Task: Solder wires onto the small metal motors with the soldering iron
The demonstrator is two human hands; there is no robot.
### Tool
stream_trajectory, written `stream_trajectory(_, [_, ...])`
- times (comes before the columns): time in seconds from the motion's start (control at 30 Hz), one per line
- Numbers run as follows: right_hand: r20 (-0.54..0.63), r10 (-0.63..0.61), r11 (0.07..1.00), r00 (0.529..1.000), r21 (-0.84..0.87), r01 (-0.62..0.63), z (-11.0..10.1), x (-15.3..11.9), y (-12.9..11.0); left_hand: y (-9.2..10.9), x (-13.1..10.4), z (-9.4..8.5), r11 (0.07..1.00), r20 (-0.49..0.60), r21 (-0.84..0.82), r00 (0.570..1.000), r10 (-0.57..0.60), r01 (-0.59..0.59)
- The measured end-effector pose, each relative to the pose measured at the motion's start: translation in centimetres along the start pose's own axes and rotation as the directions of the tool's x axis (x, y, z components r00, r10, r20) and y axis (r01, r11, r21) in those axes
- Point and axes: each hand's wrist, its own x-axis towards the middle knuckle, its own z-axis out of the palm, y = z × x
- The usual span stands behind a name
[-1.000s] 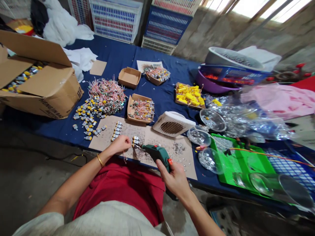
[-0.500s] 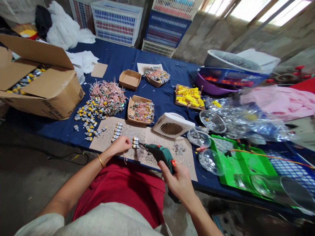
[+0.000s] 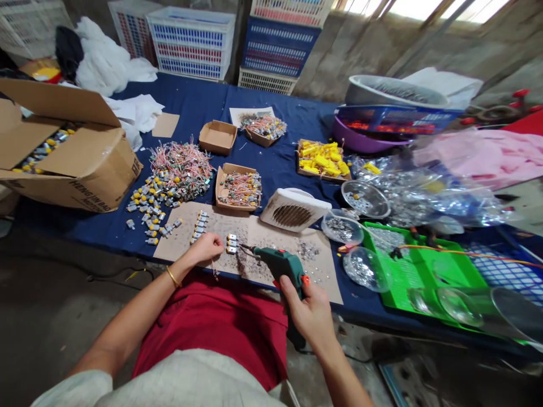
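"Near the front edge of the table (image 3: pixel 275 164), which parts are under work on your feed?"

"A short column of small motors (image 3: pixel 231 243), lying on a cardboard sheet (image 3: pixel 326 277) along that edge. I see the tip of a green pistol-grip tool (image 3: pixel 280 265), apparently a soldering gun, just right of them; whether it touches, I cannot tell."

"State the procedure."

"As I judge it: present the tip to one motor end at a time, steady the barrel, make brief contact, lift straight off. Hold bare fingers clear of the metal; a sideways drag could upset the column."

"Condition of the motors?"

"Silver-grey, boxy, with yellow end parts; set side by side, evenly aligned. Finer detail is too small to read."

"Hands?"

"Right hand (image 3: pixel 311 311): wrapped around the grip; the trigger finger is hidden from me. Left hand (image 3: pixel 207 249): fingers curled and pressed together just left of the column, thin wires (image 3: pixel 215 270) hanging beneath. Which fingertips pinch them, I cannot tell."

"Surroundings?"

"Left of the left hand's fingertips, a longer row of motors (image 3: pixel 199 227). Toward the far edge, a cardboard tray (image 3: pixel 219 186) of wired parts (image 3: pixel 241 189). Toward the right edge, a green tray (image 3: pixel 396 280)."
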Motion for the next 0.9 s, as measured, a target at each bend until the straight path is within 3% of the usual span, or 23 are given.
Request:
stream_trajectory(0.1, [-0.011,0.021,1.000,1.000,0.003,-0.021,-0.3,-0.1,-0.1,0.6,-0.9,-0.6,0.999,-0.010,0.029,0.999,0.036,-0.036])
stream_trajectory(0.17, [-0.019,0.048,0.999,0.999,0.018,-0.048,-0.6,-0.4,-0.1,0.9,-2.2,-1.3,0.990,-0.108,0.068,0.986,0.127,-0.120])
stream_trajectory(0.23, [-0.044,0.101,0.994,0.994,0.044,-0.099,-0.8,-0.9,0.1,1.1,-3.7,-2.0,0.954,-0.242,0.183,0.930,0.276,-0.235])
stream_trajectory(0.27, [-0.067,0.141,0.988,0.988,0.068,-0.137,-0.8,-1.2,0.2,1.1,-4.5,-2.3,0.923,-0.257,0.264,0.902,0.347,-0.280])
stream_trajectory(0.37, [-0.145,0.295,0.947,0.945,0.179,-0.268,-0.3,-2.6,0.9,1.0,-5.7,-2.5,0.814,-0.103,0.452,0.885,0.454,-0.366])
stream_trajectory(0.47, [-0.119,0.428,0.874,0.896,0.306,-0.377,0.8,-4.3,1.3,1.0,-5.3,-2.0,0.745,0.062,0.526,0.892,0.448,-0.411])
stream_trajectory(0.53, [-0.094,0.457,0.846,0.884,0.351,-0.401,1.4,-5.3,1.3,1.0,-4.5,-1.5,0.742,0.101,0.524,0.895,0.434,-0.419])
stream_trajectory(0.6, [-0.105,0.432,0.859,0.896,0.351,-0.373,2.0,-5.8,1.2,0.9,-3.8,-0.9,0.794,0.056,0.474,0.913,0.403,-0.379])
stream_trajectory(0.7, [-0.146,0.349,0.906,0.926,0.303,-0.294,2.9,-5.9,1.2,0.8,-3.3,0.2,0.910,-0.126,0.345,0.949,0.289,-0.231])
stream_trajectory(0.8, [-0.139,0.253,0.943,0.958,0.255,-0.212,3.7,-5.7,1.8,0.6,-3.5,1.3,0.959,-0.251,0.240,0.945,0.211,-0.151])
stream_trajectory(0.9, [-0.123,0.174,0.967,0.977,0.210,-0.146,4.0,-5.8,2.4,0.4,-4.0,1.9,0.955,-0.282,0.244,0.930,0.237,-0.170])
